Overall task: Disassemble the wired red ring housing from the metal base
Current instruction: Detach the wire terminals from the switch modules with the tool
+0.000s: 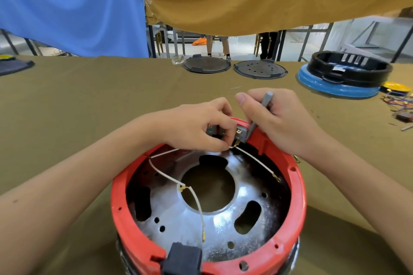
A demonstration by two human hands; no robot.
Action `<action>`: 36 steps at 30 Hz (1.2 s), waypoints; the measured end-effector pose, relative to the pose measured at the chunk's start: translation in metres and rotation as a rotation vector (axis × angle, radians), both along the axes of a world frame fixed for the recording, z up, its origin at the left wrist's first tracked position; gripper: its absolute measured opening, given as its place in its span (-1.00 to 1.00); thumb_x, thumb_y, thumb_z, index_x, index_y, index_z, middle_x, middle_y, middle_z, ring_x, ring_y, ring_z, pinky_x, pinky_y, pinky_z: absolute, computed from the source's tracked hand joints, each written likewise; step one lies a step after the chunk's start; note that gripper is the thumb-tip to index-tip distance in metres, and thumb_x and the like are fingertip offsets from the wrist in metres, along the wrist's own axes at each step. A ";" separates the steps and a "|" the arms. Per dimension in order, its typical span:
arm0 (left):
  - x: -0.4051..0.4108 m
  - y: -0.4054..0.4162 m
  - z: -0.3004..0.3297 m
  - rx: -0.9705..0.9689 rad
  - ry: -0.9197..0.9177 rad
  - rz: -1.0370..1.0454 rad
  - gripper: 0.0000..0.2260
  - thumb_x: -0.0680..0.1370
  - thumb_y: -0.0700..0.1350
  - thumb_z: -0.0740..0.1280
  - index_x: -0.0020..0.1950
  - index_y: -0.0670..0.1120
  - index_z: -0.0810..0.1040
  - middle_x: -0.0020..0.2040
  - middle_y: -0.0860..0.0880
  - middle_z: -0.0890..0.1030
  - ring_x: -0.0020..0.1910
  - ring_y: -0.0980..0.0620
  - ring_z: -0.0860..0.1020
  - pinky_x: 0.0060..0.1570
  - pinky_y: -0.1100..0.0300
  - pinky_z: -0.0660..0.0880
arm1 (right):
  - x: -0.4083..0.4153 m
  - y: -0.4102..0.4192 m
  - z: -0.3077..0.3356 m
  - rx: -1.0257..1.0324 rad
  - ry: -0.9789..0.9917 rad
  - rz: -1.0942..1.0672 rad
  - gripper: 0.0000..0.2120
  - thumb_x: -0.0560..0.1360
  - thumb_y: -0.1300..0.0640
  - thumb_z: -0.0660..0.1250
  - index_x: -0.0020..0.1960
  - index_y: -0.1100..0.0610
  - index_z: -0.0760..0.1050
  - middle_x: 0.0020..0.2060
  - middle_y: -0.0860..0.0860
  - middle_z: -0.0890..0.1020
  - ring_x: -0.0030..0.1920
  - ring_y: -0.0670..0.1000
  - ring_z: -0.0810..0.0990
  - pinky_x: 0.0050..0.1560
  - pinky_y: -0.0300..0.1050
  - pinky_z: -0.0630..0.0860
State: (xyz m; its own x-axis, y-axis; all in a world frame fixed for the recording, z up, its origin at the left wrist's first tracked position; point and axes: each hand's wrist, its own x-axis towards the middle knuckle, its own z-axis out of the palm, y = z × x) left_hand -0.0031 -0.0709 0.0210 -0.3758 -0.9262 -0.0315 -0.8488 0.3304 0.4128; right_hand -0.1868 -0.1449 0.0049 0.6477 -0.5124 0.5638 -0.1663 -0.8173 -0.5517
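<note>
— Red plastic, that's the ring housing, sitting near the front edge of the bench on top of the metal base, whose shiny perforated plate shows through the ring's middle.

— And the wires?

— White wires run across the inside; one loops from the left wall down to a loose brass-tipped end near the front, another runs along the far right side. A black block sits on the nearest part of the rim.

— What are the hands doing?

— Both are at the far rim. The left hand has its fingers curled down, pinching a wire terminal just below a grey switch block mounted on the ring. The right hand grips a grey screwdriver, its fingers wrapped round the handle and the thumb sticking out towards the left; the shaft angles down to the switch block.

— Anything else on the bench?

— At the far edge, two dark round plates lie side by side. To the right is a black ring stacked on a blue disc, and beside that a yellow dish and a tangle of coloured wires. Blue and mustard cloths hang behind.
</note>
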 end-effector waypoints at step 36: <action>0.000 0.006 -0.005 -0.092 0.006 0.033 -0.93 0.51 -0.01 0.40 -0.12 0.18 0.57 0.13 0.15 0.40 0.03 0.06 0.53 0.13 -0.05 0.45 | 0.000 0.008 0.005 -0.132 0.059 0.016 -0.53 0.60 0.08 0.31 -0.41 0.03 0.19 -0.54 -0.08 0.23 -0.48 -0.10 0.24 -0.43 -0.32 0.18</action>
